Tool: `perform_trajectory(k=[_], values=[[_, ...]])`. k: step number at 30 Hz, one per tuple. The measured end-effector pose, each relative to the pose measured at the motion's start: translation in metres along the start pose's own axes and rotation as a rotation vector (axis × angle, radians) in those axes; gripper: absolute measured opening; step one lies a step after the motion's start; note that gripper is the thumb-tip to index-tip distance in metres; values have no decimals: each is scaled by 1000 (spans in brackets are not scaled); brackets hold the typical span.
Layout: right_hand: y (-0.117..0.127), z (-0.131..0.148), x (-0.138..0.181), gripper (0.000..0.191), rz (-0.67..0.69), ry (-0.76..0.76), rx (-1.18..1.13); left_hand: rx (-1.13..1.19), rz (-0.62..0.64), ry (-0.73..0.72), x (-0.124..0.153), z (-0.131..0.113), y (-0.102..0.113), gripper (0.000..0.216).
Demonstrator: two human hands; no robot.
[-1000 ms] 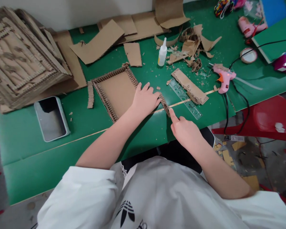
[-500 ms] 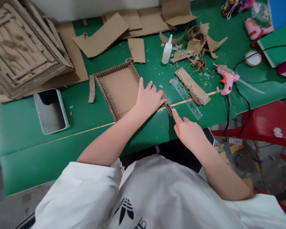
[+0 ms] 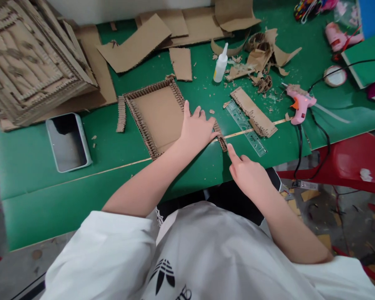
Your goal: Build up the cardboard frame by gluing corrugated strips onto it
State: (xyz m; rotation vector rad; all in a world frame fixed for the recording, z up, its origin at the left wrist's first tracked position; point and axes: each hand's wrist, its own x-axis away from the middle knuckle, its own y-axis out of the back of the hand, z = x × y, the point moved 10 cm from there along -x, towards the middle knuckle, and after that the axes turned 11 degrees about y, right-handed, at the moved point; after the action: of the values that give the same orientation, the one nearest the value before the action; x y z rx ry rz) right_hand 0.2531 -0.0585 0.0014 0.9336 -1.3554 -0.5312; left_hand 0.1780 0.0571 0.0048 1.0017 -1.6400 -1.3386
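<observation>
My left hand (image 3: pixel 197 128) lies palm down with its fingers spread, between a shallow cardboard tray (image 3: pixel 159 114) and a narrow corrugated cardboard strip (image 3: pixel 222 143). Its thumb and fingertips rest on the strip, part of which is hidden beneath them. At the strip's near end is my right hand (image 3: pixel 245 168), index finger stretched out and touching or nearly touching it. The other fingers curl into the palm; whatever they hold, if anything, is hidden. The tray has ridged corrugated walls along its visible sides, and my left forearm covers its near right corner.
Right of the hands lie a clear ruler (image 3: pixel 245 128), a cardboard piece (image 3: pixel 253 111) and a pink glue gun (image 3: pixel 300 103). A glue bottle (image 3: pixel 220 66) stands behind, near torn scraps (image 3: pixel 262 54). At left are a phone (image 3: pixel 68 142), a loose strip (image 3: pixel 121 113) and stacked cardboard panels (image 3: pixel 34 62).
The view has shifted slightly, so everything on the table sits a little further right and higher. Both hands keep nearly the same pose at the strip.
</observation>
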Motion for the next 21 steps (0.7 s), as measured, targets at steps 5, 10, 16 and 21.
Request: perform_trajectory(k=[5,10,16,21], values=[[-2,-1,3,58,-5,3,-2,17,3,16,2,0,1,42],[-5,-1,5,58,4,1,3,-30,-15,23,2,-1,1,39],[-7,-1,10,58,0,-4,9,-80,-19,22,2,-2,0,42],[-14,0,16,59,-3,-4,8,7,-5,35,2,-1,0,40]])
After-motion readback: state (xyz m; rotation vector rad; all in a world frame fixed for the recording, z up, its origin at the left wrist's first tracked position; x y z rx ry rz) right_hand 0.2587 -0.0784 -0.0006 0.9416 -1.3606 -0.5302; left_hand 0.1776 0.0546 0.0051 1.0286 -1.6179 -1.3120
